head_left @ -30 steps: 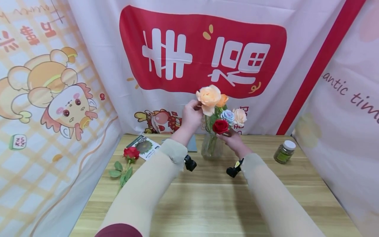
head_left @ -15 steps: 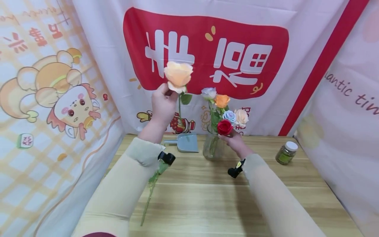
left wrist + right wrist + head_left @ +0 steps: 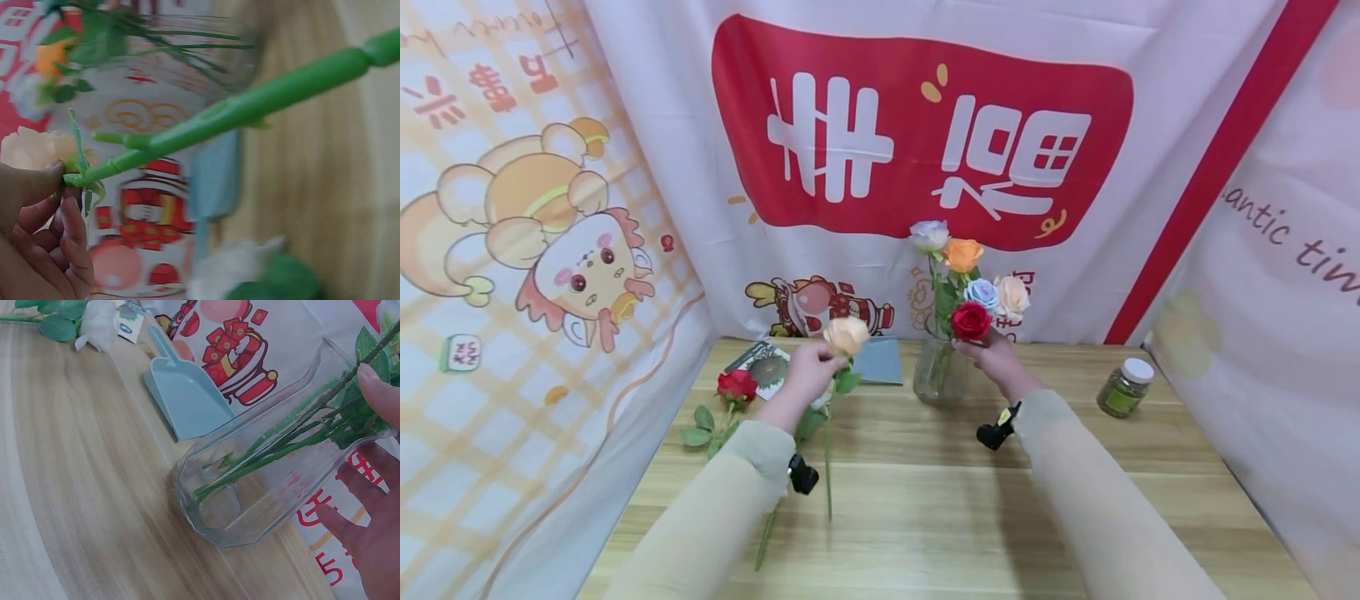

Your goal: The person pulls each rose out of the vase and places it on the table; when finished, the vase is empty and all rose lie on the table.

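My left hand (image 3: pixel 812 372) pinches a peach rose (image 3: pixel 847 335) just below its bloom. Its leafy stem hangs down over the table; in the left wrist view the thick green stem (image 3: pixel 250 94) runs from the fingers. At the mouth of a clear glass vase (image 3: pixel 250 481) is my right hand (image 3: pixel 994 364), thumb against the stems and fingers by the rim. The vase stands upright, holding a red rose (image 3: pixel 971 322), an orange rose (image 3: pixel 962 254), a pale lilac rose (image 3: pixel 929 235), a blue rose (image 3: pixel 982 293) and a cream rose (image 3: pixel 1012 296).
A red rose (image 3: pixel 737 385) and a white rose (image 3: pixel 97 325) lie on the table's left side. Behind them are a printed card (image 3: pixel 767 367) and a light-blue dustpan (image 3: pixel 187 394). A white-lidded jar (image 3: pixel 1125 389) stands on the right. Printed cloth surrounds the table.
My left hand lifted the peach rose away from the vase to the left, then lowered it toward the table, uncovering the pale lilac rose. My right hand stays at the vase.
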A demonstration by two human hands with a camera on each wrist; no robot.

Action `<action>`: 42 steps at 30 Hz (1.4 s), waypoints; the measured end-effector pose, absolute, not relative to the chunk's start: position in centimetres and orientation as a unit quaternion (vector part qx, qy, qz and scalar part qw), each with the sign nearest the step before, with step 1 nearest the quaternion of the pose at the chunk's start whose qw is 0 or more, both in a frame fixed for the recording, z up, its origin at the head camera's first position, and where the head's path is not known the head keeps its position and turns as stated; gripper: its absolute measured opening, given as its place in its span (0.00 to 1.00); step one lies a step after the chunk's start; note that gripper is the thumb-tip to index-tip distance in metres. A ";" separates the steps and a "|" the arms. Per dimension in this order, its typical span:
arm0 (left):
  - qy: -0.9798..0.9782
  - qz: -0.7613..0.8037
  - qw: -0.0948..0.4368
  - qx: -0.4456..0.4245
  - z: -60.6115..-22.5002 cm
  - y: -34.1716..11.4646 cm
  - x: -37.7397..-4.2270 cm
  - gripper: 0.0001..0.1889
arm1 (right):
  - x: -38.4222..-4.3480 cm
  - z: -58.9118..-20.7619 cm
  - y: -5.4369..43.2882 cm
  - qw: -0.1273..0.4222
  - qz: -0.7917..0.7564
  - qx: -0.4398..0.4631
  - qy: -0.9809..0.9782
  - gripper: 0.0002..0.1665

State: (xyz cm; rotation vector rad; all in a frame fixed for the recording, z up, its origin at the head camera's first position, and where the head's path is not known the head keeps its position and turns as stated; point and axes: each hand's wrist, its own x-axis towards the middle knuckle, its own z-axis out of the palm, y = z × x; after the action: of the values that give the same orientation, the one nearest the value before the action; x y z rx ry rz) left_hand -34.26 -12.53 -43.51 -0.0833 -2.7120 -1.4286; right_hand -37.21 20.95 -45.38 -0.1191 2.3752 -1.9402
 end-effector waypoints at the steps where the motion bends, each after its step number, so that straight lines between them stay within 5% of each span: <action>1: -0.892 -0.451 0.033 -0.024 -44.7 -12.5 -34.2 0.12 | -37.2 -45.4 20.9 0.037 -0.633 -0.039 0.772 0.36; 8: -0.906 -0.423 -0.016 -0.001 -50.6 -12.0 -33.9 0.21 | -37.2 -45.0 20.9 0.049 -0.631 -0.032 0.774 0.38; 20: -0.928 -0.366 -0.042 0.044 -53.5 -11.6 -33.2 0.02 | -35.2 -42.1 20.1 0.065 -0.632 -0.033 0.772 0.37; 24: -0.944 -0.315 -0.028 0.089 -52.0 -11.1 -33.6 0.24 | -35.1 -42.0 20.1 0.066 -0.631 -0.033 0.772 0.37; 27: -0.948 -0.310 0.006 0.075 -49.8 -10.0 -34.2 0.32 | -36.0 -43.3 20.4 0.053 -0.631 -0.033 0.773 0.37; 33: -0.905 -0.408 0.077 -0.094 -44.6 -4.8 -35.4 0.19 | -37.1 -45.1 20.8 0.034 -0.631 -0.031 0.774 0.37; 42: -0.886 -0.412 0.047 -0.205 -38.9 2.2 -35.8 0.20 | -37.2 -45.3 20.9 0.033 -0.635 -0.028 0.771 0.40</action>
State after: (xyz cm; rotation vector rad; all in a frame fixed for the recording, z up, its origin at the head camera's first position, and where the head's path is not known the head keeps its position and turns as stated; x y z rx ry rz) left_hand -35.82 2.23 -38.86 -0.6245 -2.7044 -1.2584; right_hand -37.17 20.91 -45.27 -0.0864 2.3725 -1.9551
